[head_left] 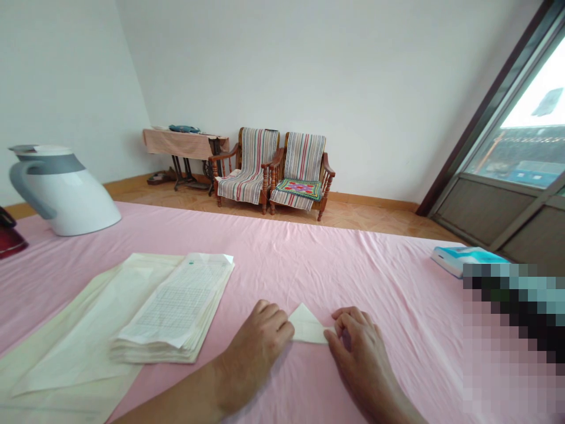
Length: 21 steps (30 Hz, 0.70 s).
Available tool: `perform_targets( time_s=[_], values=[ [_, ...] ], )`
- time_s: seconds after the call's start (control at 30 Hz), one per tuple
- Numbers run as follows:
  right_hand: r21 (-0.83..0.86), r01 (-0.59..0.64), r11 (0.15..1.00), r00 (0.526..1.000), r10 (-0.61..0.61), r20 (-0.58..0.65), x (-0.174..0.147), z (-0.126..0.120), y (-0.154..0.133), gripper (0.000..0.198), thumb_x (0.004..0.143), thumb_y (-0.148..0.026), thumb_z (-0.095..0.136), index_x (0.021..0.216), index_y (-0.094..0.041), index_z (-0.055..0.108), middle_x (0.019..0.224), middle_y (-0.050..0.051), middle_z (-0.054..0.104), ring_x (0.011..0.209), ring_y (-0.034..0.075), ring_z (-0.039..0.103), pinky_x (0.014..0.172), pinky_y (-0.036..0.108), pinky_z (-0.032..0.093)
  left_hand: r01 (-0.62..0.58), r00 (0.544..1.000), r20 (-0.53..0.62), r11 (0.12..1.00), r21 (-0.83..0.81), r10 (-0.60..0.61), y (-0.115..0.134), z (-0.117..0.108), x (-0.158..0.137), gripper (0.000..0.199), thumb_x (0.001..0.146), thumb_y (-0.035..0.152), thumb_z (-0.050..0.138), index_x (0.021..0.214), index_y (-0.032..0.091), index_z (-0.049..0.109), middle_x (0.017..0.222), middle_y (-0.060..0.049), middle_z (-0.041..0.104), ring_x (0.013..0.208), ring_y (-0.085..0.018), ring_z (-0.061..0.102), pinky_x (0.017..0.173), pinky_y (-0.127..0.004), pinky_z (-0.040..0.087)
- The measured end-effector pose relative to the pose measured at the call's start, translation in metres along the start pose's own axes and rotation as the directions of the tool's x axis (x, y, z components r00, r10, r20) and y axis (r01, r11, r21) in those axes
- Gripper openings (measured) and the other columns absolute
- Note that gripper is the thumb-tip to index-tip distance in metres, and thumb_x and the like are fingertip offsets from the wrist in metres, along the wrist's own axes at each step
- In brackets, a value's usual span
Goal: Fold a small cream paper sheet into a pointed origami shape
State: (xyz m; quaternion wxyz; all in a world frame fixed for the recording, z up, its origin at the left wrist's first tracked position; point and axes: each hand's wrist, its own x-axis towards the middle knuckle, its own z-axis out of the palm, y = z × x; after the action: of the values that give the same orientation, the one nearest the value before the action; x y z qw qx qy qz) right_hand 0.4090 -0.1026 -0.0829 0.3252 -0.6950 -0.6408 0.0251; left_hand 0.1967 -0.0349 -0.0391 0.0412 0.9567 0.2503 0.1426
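Observation:
A small piece of folded white paper [308, 328] lies on the pink cloth in front of me, its top folded to a point. My left hand [260, 338] is closed, its curled fingers at the paper's left end and covering that corner. At the right end, the thumb of my right hand [358, 341] presses on the paper while the other fingers bend inward. To the left of my hands sits a stack of folded grid-lined sheets [174, 309]. Larger loose sheets of pale paper [83, 330] spread out beside that stack.
A white and grey jug [77, 197] stands at the table's far left, with a dark red object [11, 238] beside it. On the right lies a blue tissue pack [470, 259], near a blurred-out patch. Two wooden armchairs [273, 171] stand against the wall beyond the pink tablecloth [397, 277].

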Motion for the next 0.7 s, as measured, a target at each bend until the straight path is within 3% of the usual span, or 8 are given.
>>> perform_targets(
  time_s=[0.1,0.17,0.27,0.33,0.7],
  values=[
    [0.011,0.013,1.0,1.0,-0.013,-0.011,-0.001,0.0,0.001,0.015,0.085,-0.017,0.055,0.072,-0.023,0.051,0.092,0.006,0.062,0.087,0.025,0.056,0.076,0.039,0.039,-0.098,0.992,0.09,0.986,0.132,0.087,0.006,-0.005,-0.001,0.011,0.091,0.01,0.057,0.081,0.016,0.057,0.084,-0.003,0.061,0.078,-0.019,0.053,0.074,-0.033,0.038],
    [0.017,0.021,1.0,1.0,-0.02,-0.01,-0.001,0.001,0.002,0.014,0.086,-0.016,0.054,0.074,-0.023,0.052,0.091,0.006,0.062,0.086,0.025,0.057,0.076,0.039,0.039,-0.146,0.986,0.11,0.968,0.203,0.126,0.009,-0.008,-0.003,0.006,0.091,0.011,0.056,0.094,0.014,0.059,0.087,-0.004,0.061,0.079,-0.021,0.054,0.077,-0.035,0.039],
    [0.018,0.027,0.999,1.0,-0.027,-0.003,-0.001,0.001,0.004,0.013,0.086,-0.015,0.053,0.076,-0.023,0.052,0.091,0.005,0.062,0.086,0.024,0.057,0.076,0.039,0.039,-0.179,0.984,0.067,0.949,0.26,0.167,0.012,-0.005,-0.006,0.03,0.094,0.015,0.053,0.124,0.015,0.052,0.091,-0.005,0.063,0.083,-0.022,0.055,0.087,-0.041,0.037],
    [0.016,0.028,0.999,1.0,-0.028,-0.001,0.0,0.001,0.004,0.012,0.086,-0.015,0.053,0.077,-0.023,0.052,0.091,0.005,0.062,0.085,0.024,0.057,0.076,0.039,0.039,-0.168,0.986,0.046,0.953,0.252,0.162,0.013,-0.001,-0.007,0.039,0.095,0.019,0.053,0.133,0.018,0.046,0.094,-0.005,0.063,0.087,-0.023,0.056,0.091,-0.044,0.034],
    [0.002,0.038,0.999,0.999,-0.038,-0.027,-0.001,-0.001,0.005,0.015,0.086,-0.016,0.052,0.073,-0.023,0.052,0.093,0.006,0.063,0.086,0.024,0.058,0.075,0.039,0.041,-0.116,0.993,0.013,0.976,0.187,0.115,0.013,0.007,-0.007,0.035,0.096,0.027,0.053,0.13,0.023,0.049,0.097,-0.003,0.064,0.092,-0.025,0.055,0.094,-0.048,0.025]
  ],
)
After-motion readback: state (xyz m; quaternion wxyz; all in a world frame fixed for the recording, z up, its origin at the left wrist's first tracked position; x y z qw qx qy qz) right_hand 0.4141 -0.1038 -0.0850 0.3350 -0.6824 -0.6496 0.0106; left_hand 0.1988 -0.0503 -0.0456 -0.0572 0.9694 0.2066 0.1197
